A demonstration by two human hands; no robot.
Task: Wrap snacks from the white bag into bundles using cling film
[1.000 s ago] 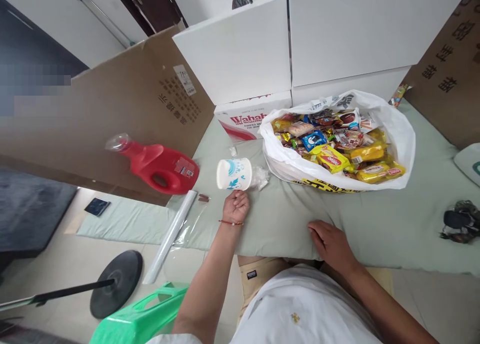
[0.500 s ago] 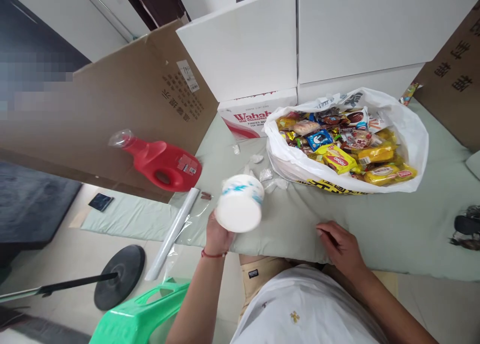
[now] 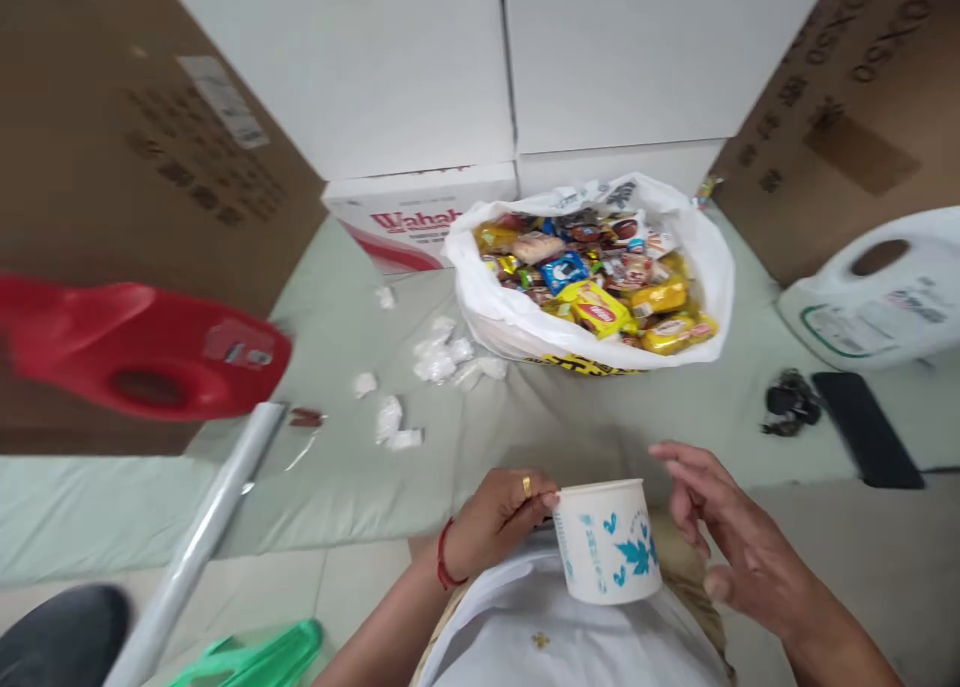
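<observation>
A white paper tub [image 3: 606,545] with blue leaf prints stands upright near my lap, its rim pinched at the left edge by my left hand [image 3: 504,515]. Just right of the tub is my right hand [image 3: 724,527], fingers spread and holding nothing. Small white wrapped pieces [image 3: 439,352] lie scattered on the green cloth [image 3: 570,417]. Beyond them sits a white plastic bag [image 3: 495,317] filled with packaged snacks [image 3: 596,307].
At the left are a red jug [image 3: 187,362] and a clear film roll [image 3: 202,537]. A Wahaha box [image 3: 412,222] stands behind. To the right lie a white jug [image 3: 877,297], keys [image 3: 790,403] and a black phone [image 3: 866,430].
The view has swung right. The tub, bottom-up before, is now upright and closer to my body. More white pieces lie on the cloth. My right hand has spread its fingers beside the tub.
</observation>
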